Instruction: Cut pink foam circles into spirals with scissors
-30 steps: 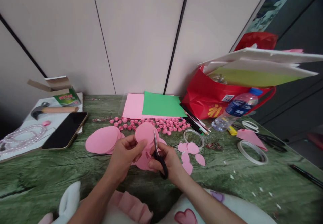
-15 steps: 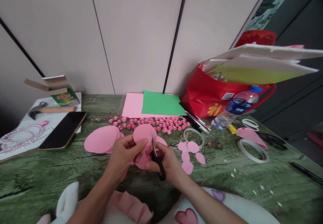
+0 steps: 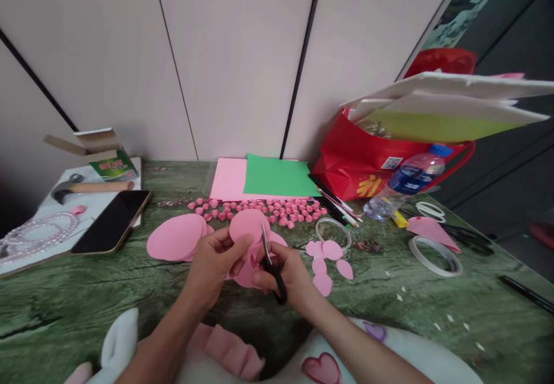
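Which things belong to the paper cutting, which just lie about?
Likely in use:
black-handled metal scissors, right hand
rounded pink paper piece, left hand
flat oval pink paper cutouts

Likely idle:
black-screened rectangular phone
wooden-handled metal hammer
clear blue-capped plastic bottle

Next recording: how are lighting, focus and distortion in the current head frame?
Head view: dim, soft light, darkest at bottom centre; head view: black-handled metal scissors in the right hand, slightly soft but recognisable; head view: print on the clear, blue-capped plastic bottle, too blurred to read reliably; head view: white boards, seemingly stretched toward the right edge.
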Demonstrator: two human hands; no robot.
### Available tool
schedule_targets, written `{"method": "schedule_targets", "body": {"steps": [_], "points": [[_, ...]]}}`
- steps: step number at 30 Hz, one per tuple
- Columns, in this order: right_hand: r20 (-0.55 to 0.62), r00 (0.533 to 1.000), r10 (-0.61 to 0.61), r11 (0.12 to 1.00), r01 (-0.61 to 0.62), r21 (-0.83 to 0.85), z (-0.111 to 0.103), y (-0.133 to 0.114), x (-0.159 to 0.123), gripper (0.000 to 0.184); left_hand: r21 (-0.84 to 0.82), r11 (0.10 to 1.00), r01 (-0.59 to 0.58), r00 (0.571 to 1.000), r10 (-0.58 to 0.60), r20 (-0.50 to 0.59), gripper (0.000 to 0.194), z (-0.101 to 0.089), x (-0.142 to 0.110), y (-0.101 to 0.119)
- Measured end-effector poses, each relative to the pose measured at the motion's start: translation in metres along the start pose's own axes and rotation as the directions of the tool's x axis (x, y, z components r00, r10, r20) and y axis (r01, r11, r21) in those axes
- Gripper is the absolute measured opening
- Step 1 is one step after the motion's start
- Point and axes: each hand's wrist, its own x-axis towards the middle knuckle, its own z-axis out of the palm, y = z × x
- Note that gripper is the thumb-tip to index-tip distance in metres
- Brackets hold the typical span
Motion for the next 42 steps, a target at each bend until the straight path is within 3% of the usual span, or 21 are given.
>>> {"method": "schedule_targets", "body": {"steps": [7,19,28,33,42], "points": [[-0.02,1.0,0.022,1.0,-0.022,-0.02,0.0025,-0.0019,-0.0008,0.038,-0.082,0.997,-0.006,0.999,0.009,0.035,0.016,0.002,0.0021,0.0014],[0.002,1.0,-0.002,1.0,0.002,-0.009,0.0007,-0.0012,-0.0008,0.036,0.02,1.0,0.003,1.0,-0.003,-0.01,0.015,-0.0022,0.0022,-0.0023],[0.002,1.0,0.012,0.999,-0.012,-0.04,-0.0011,0.0003,-0.0004,0.037,-0.026,0.998,-0.049,0.998,0.048,-0.038,0.018,-0.0005,0.0031,-0.0011],[0.001,1.0,0.019,0.999,-0.019,-0.05,-0.0003,0.0006,-0.0007,0.036,-0.097,0.995,-0.018,1.0,0.016,-0.021,0.016,0.0019,0.0015,0.0023],[0.037,0.999,0.033,0.999,-0.032,-0.03,0.0006,0.0012,-0.0009,0.038,0.037,0.999,-0.01,0.999,0.011,-0.044,0.015,-0.0022,0.0015,-0.0009]]}}
